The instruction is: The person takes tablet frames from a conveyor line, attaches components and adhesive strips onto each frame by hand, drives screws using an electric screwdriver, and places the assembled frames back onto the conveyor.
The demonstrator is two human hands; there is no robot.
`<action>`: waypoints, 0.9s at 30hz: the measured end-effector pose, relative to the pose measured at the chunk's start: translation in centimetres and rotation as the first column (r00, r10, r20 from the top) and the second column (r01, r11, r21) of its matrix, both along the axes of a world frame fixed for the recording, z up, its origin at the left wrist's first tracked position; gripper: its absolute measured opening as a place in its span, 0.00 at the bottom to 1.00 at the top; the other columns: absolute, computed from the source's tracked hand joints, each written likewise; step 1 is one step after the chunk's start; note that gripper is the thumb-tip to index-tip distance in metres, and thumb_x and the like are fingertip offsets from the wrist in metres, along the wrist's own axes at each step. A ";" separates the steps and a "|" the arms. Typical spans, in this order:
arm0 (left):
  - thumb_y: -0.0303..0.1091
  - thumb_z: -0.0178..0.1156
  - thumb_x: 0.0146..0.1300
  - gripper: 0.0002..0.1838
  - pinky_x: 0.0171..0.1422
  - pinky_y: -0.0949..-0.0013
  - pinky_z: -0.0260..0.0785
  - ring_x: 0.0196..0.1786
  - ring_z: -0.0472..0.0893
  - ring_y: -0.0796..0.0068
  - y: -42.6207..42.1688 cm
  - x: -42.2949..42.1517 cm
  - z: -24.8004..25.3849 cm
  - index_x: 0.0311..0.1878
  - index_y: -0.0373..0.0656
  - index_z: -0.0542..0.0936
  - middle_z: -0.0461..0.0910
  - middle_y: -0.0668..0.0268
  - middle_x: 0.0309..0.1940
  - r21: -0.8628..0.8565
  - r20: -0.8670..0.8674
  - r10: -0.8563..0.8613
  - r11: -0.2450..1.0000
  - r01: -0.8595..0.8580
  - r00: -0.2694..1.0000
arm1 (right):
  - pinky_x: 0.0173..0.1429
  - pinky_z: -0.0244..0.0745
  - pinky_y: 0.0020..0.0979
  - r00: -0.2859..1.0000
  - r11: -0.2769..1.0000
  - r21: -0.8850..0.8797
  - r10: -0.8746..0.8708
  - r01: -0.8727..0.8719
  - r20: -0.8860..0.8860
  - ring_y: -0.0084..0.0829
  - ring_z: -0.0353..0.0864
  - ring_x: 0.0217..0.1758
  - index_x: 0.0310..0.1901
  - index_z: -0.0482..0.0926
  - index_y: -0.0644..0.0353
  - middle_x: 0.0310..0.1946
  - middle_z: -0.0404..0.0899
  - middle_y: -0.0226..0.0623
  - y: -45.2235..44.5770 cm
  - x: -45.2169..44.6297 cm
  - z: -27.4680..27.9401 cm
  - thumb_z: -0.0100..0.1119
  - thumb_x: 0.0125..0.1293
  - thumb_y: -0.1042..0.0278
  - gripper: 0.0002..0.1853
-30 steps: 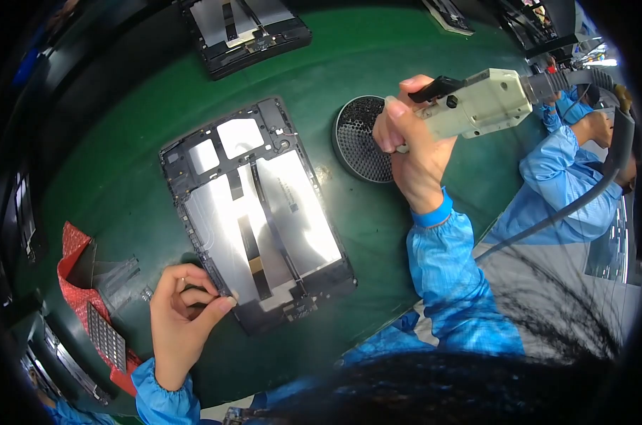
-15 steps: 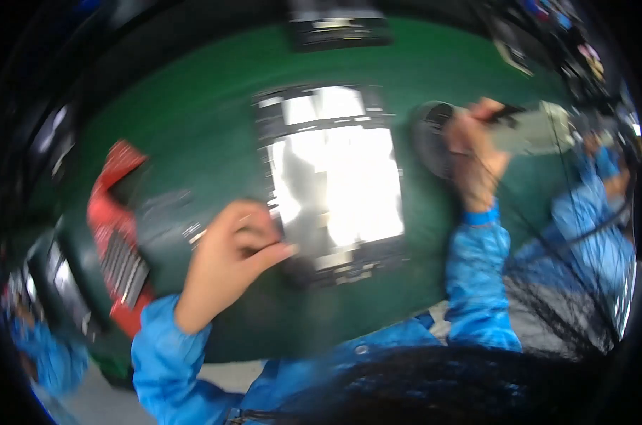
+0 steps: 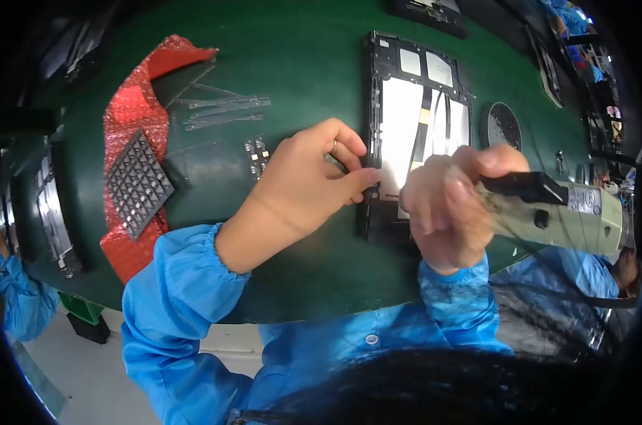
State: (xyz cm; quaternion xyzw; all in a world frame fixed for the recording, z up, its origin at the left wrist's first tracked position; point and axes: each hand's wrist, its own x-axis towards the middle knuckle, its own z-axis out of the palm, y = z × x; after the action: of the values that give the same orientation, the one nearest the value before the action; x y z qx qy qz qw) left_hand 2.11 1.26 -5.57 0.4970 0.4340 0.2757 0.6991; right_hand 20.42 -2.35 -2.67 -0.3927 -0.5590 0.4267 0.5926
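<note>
A black device frame (image 3: 373, 85) with bright white panels lies in front of me on the green table. At its left edge is my left hand (image 3: 303, 177), fingers curled and thumb bent over the edge; a tiny part between the fingertips could be hidden. My right hand (image 3: 455, 212), blurred by motion, is wrapped round a pale green electric screwdriver (image 3: 590, 219) with a black lever. That hand is over the lower right part of the frame, and the screwdriver's tip does not show. Beyond it sits a round dish (image 3: 503, 127) of small dark pieces, probably screws.
Red bubble wrap (image 3: 130, 248) lies on the left, under a dark gridded tray (image 3: 138, 184). Thin strips (image 3: 229, 106) and small dark parts (image 3: 256, 156) are between it and my left hand. Another black unit (image 3: 431, 14) is at the back. Co-workers' blue sleeves (image 3: 576, 269) show at both sides.
The view has turned, so the frame appears further right. My right hand has moved from the round dish to the frame, bringing the screwdriver. My left hand stays at the frame's left edge.
</note>
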 end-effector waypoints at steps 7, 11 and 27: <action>0.28 0.66 0.64 0.14 0.39 0.73 0.78 0.35 0.84 0.75 -0.3 -0.2 -0.3 0.46 0.33 0.73 0.77 0.62 0.36 0.049 0.008 0.014 0.999 -0.014 1.000 | 0.20 0.57 0.25 0.999 0.995 -0.090 0.032 -0.036 -0.043 0.21 0.59 0.15 0.54 0.65 0.46 0.23 0.64 0.27 0.0 -1.7 -0.1 0.55 0.69 0.76 0.17; 0.28 0.66 0.64 0.14 0.39 0.72 0.78 0.35 0.84 0.74 -0.3 -0.3 -0.5 0.46 0.32 0.73 0.77 0.61 0.36 0.082 0.001 0.014 0.997 -0.014 1.000 | 0.19 0.56 0.25 0.999 0.996 -0.075 0.042 -0.041 0.003 0.21 0.58 0.15 0.53 0.64 0.45 0.23 0.62 0.26 0.0 -1.7 -0.4 0.55 0.69 0.76 0.17; 0.26 0.65 0.64 0.12 0.41 0.72 0.79 0.36 0.84 0.73 -0.4 -0.1 -0.5 0.46 0.32 0.73 0.77 0.61 0.37 0.078 -0.006 0.023 0.997 -0.022 1.000 | 0.18 0.55 0.27 0.997 0.997 -0.045 0.063 -0.061 0.045 0.22 0.59 0.13 0.46 0.62 0.49 0.21 0.61 0.28 0.6 -1.8 -0.8 0.53 0.68 0.76 0.13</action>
State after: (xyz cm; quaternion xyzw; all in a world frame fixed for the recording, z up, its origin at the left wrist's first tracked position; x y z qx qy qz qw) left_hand 2.03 0.86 -6.05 0.5200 0.4310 0.2986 0.6742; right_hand 18.60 -1.74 -3.49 -0.3977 -0.5752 0.4476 0.5573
